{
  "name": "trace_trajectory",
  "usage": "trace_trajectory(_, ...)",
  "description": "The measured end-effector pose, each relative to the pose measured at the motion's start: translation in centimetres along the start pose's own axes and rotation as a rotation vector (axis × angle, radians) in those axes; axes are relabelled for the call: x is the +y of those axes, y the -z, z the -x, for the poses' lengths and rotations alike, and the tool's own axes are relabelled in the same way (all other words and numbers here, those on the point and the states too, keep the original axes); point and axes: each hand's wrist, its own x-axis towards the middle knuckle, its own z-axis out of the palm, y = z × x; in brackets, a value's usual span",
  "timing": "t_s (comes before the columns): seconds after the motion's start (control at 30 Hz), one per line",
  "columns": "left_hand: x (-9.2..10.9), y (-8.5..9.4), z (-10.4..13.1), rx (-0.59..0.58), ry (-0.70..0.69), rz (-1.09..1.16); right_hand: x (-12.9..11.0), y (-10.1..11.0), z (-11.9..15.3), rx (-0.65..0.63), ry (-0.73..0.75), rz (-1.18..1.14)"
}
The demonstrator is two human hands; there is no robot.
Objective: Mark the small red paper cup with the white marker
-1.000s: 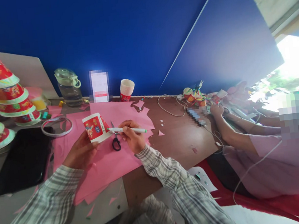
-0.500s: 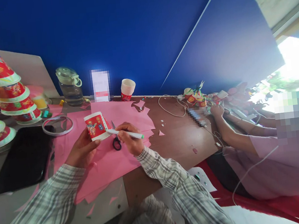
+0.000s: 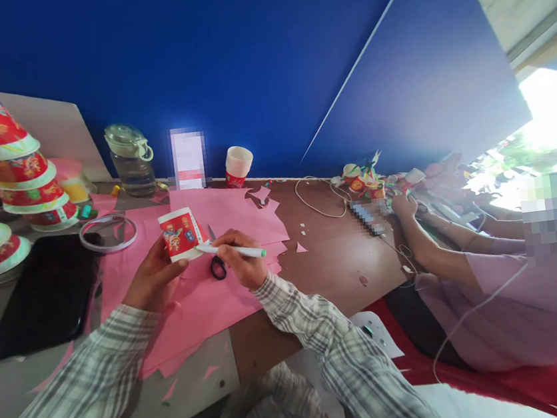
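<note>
A red and white printed paper cup (image 3: 181, 235) is gripped by my left hand (image 3: 156, 276), tilted on its side. My right hand (image 3: 242, 259) is closed around a white marker with a green end (image 3: 243, 249). The marker's tip is at the cup's lower white rim; whether it touches cannot be made out. Scissors with black handles (image 3: 218, 267) lie just left of my right hand, partly hidden behind it. Beneath both hands are sheets of pink paper (image 3: 209, 304).
Decorated cups are stacked on the left (image 3: 33, 170), near a black phone-like slab (image 3: 42, 296) and a tape-like ring (image 3: 108, 234). Behind stand a water jug (image 3: 131, 162) and nested paper cups (image 3: 238, 166). Another person's arms (image 3: 438, 244) rest on the table at right, near a cable.
The cup in my left hand has turned slightly. The marker has shifted a little left and down along its rim. Otherwise the scene stays the same.
</note>
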Motion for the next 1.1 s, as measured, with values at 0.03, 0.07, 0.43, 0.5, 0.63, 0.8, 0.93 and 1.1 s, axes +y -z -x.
trace_trajectory(0.03,0.1,-0.1,0.0,0.005,0.007,0.004,0.0,0.0,0.0,-0.023,-0.023,-0.011)
trace_trajectory(0.07,0.2,-0.1,0.0,0.009,0.014,0.008,0.0,0.1,0.0,-0.042,-0.042,-0.026)
trace_trajectory(0.43,-0.4,0.2,0.0,0.01,-0.014,-0.021,1.3,0.0,-0.5,0.071,0.017,-0.146)
trace_trajectory(0.5,-0.2,0.1,0.0,0.006,-0.007,-0.042,1.2,-0.1,-0.4,0.056,0.04,-0.109)
trace_trajectory(0.63,0.1,0.0,0.0,-0.001,0.002,-0.076,0.7,0.0,-0.2,0.011,0.069,-0.027)
trace_trajectory(0.8,0.1,0.0,0.0,0.005,-0.007,-0.117,0.5,0.1,-0.1,0.003,0.067,0.011)
trace_trajectory(0.93,0.1,0.1,0.0,0.006,-0.008,-0.14,0.5,0.1,-0.1,-0.002,0.056,0.01)
trace_trajectory(1.1,-0.2,0.4,-0.1,0.02,-0.021,-0.137,0.6,-0.1,-0.1,0.024,0.045,-0.01)
